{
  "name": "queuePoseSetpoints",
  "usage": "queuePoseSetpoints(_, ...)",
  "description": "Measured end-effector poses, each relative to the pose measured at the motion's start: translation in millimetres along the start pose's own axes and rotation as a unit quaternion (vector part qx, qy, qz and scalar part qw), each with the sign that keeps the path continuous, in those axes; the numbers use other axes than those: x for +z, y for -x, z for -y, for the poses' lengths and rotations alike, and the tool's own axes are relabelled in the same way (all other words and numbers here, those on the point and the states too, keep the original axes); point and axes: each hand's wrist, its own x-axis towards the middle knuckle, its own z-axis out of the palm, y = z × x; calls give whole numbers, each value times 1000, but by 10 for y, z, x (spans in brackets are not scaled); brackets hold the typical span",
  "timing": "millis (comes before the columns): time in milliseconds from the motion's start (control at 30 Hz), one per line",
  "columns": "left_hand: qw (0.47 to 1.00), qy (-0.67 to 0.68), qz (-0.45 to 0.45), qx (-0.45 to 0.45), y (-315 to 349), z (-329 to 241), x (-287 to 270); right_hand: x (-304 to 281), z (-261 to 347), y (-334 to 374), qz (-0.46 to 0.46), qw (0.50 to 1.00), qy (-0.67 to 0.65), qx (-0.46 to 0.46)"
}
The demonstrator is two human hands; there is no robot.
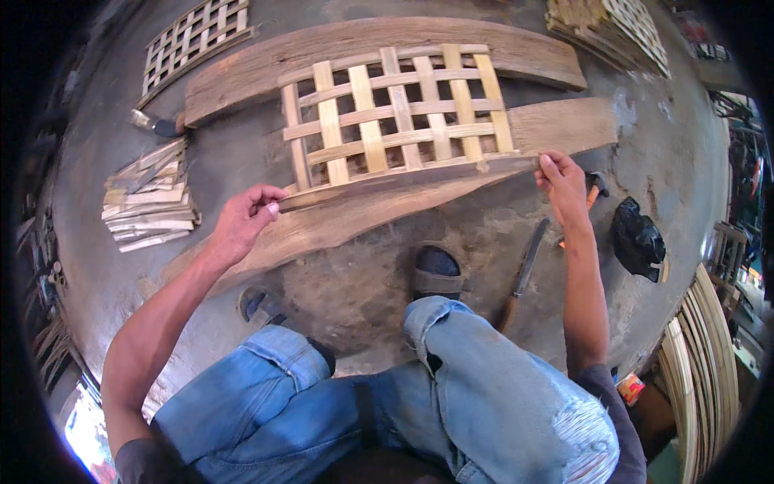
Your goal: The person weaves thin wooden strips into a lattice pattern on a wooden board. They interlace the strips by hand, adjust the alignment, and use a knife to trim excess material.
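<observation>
Left hand (244, 218) and right hand (564, 187) apart, each pinching one end of a slim strip (403, 177) — long axis crosswise, right end farther forward; woven lattice (401, 113) lies beyond.

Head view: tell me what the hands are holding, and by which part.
A thin strip along the near edge of the woven lattice: the left hand pinches its left end, the right hand its right end.

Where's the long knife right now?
In the head view, the long knife lies on the floor, right of the middle, between the person's right sandal and right forearm.
</observation>
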Motion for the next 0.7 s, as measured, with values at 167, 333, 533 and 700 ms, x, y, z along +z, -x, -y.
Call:
queuePoseSetpoints(167,996,81,-40,-20,-98,-39,126,22,164,-166,41,998,-54,-9)
queuePoseSetpoints(333,997,61,-48,-31,-162,54,111,-36,13,-245,37,998,48,-14)
queuePoseSetpoints(533,998,43,-50,-22,-183,115,109,58,-112,-214,23,998,62,-1)
queuePoseSetpoints(700,998,40,-45,-18,-220,202,152,31,-178,-252,13,996,92,-9)
